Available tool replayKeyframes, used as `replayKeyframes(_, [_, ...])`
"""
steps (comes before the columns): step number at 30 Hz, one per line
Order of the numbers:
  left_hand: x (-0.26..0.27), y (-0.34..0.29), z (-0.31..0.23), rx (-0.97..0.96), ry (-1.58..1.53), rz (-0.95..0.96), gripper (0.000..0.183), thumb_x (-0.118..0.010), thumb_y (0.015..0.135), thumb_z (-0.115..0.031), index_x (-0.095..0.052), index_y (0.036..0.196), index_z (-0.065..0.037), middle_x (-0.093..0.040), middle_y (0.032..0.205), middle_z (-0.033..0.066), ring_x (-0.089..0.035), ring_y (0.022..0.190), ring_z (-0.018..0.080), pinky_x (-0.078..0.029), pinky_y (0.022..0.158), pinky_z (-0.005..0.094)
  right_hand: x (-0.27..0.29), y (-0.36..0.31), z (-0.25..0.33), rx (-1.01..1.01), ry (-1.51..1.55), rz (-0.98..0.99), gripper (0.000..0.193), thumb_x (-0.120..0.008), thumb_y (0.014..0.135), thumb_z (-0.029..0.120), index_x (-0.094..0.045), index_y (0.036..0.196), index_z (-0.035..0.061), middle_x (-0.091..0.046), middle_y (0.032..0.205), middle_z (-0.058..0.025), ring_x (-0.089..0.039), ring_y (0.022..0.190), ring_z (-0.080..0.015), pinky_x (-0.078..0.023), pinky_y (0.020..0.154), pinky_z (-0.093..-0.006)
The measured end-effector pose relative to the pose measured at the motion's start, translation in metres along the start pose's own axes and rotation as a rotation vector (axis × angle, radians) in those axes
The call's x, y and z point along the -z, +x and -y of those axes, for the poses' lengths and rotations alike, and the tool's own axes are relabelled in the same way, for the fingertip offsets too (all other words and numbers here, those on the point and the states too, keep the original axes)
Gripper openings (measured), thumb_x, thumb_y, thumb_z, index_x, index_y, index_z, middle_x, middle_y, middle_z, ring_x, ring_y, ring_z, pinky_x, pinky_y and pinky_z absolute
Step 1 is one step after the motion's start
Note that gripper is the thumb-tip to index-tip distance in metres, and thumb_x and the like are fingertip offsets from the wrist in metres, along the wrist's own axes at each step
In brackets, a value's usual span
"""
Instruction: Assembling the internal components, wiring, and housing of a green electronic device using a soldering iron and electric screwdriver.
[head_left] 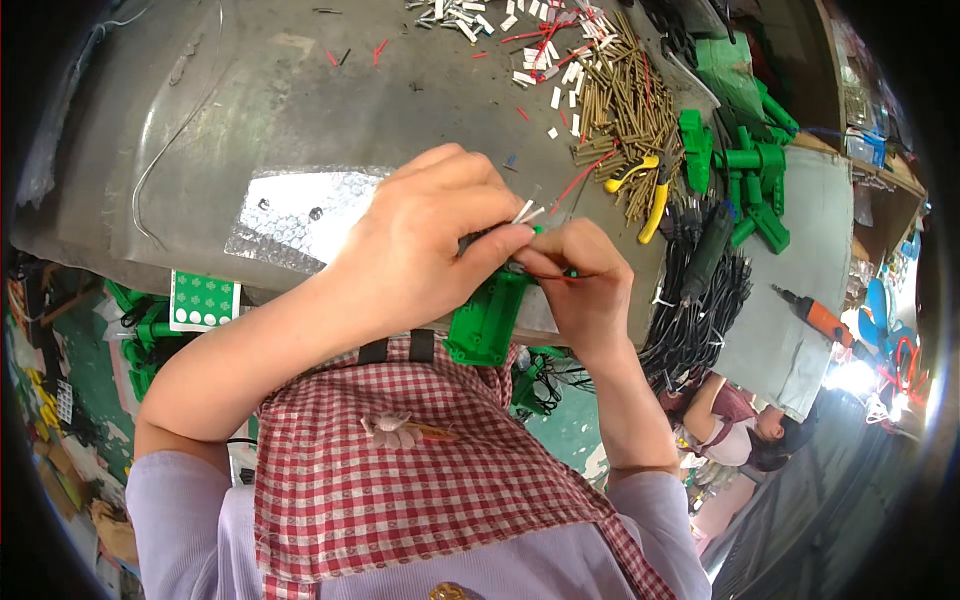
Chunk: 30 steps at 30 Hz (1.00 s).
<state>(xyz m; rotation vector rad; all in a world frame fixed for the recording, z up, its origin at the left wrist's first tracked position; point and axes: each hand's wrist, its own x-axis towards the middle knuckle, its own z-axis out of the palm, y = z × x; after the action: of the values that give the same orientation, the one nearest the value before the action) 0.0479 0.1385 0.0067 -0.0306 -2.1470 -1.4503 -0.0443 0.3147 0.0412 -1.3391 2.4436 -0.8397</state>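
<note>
A green plastic housing (485, 322), open and hollow on the side facing me, is tilted between my hands just above the table's near edge. My left hand (430, 225) reaches over its top end, thumb and fingers pinched together. Thin white sleeves (528, 212) stick up at those fingertips. On the other side, my right hand (585, 280) is closed in a pinch close to the left thumb, with a thin red wire (562, 276) running along its fingers. The fingers hide the top of the housing and where the wire ends.
Bubble wrap (300, 215) lies left of my hands. Brass-coloured rods (625, 100) and small white sleeves pile up at the far right, beside yellow-handled pliers (655, 200). Black cables (715, 300), green housings (755, 175) and an orange tool (822, 318) lie rightward. A person (725, 425) sits beyond.
</note>
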Motion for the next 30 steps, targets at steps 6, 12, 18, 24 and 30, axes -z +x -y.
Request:
replayKeyframes(6, [-0.001, -0.002, 0.004, -0.008, -0.058, 0.024, 0.011, -0.07, 0.073, -0.002, -0.064, 0.082, -0.001, -0.056, 0.077, 0.0066, -0.052, 0.071, 0.0249, -0.043, 0.064, 0.034, 0.017, 0.011, 0.003, -0.005, 0.022, 0.142, 0.012, -0.069, 0.073, 0.001, -0.061, 0.081, 0.0026, -0.049, 0.07, -0.01, -0.05, 0.066, -0.0274, -0.041, 0.06, -0.0357])
replayKeyframes(12, [0.0, 0.004, 0.0, 0.02, 0.029, 0.081, 0.012, -0.07, 0.07, -0.002, -0.062, 0.079, -0.001, -0.057, 0.081, 0.0072, -0.053, 0.077, 0.0255, -0.043, 0.066, 0.0332, 0.023, 0.034, 0.002, -0.062, 0.115, 0.339, 0.013, -0.063, 0.072, -0.005, -0.059, 0.082, 0.0033, -0.047, 0.071, -0.0106, -0.05, 0.07, -0.03, -0.041, 0.063, -0.0379])
replayKeyframes(18, [0.003, 0.01, -0.016, -0.054, 0.303, 0.213, 0.035, -0.074, 0.067, -0.016, -0.059, 0.096, -0.003, -0.056, 0.089, 0.0093, -0.054, 0.083, 0.0284, -0.042, 0.075, 0.04, 0.021, 0.027, -0.009, 0.11, -0.083, 0.284, 0.019, -0.066, 0.073, 0.006, -0.06, 0.091, 0.006, -0.052, 0.084, -0.0103, -0.052, 0.082, -0.032, -0.042, 0.071, -0.0416])
replayKeyframes(24, [0.023, 0.007, -0.019, -0.204, 0.552, 0.124, 0.052, -0.074, 0.063, -0.027, -0.058, 0.108, -0.006, -0.055, 0.103, 0.0114, -0.053, 0.093, 0.0294, -0.04, 0.083, 0.0417, 0.069, -0.004, 0.003, -0.05, -0.134, -0.059, 0.03, -0.072, 0.073, 0.01, -0.065, 0.102, 0.0054, -0.064, 0.094, -0.0083, -0.061, 0.088, -0.0272, -0.049, 0.079, -0.035])
replayKeyframes(30, [0.043, -0.003, -0.063, -0.256, 0.637, 0.266, 0.066, -0.074, 0.066, -0.038, -0.055, 0.119, -0.004, -0.056, 0.112, 0.0135, -0.054, 0.098, 0.0312, -0.039, 0.084, 0.0439, 0.053, -0.036, 0.034, 0.138, 0.061, -0.125, 0.037, -0.072, 0.073, 0.001, -0.065, 0.108, 0.0096, -0.064, 0.087, -0.009, -0.064, 0.071, -0.0262, -0.051, 0.063, -0.0326])
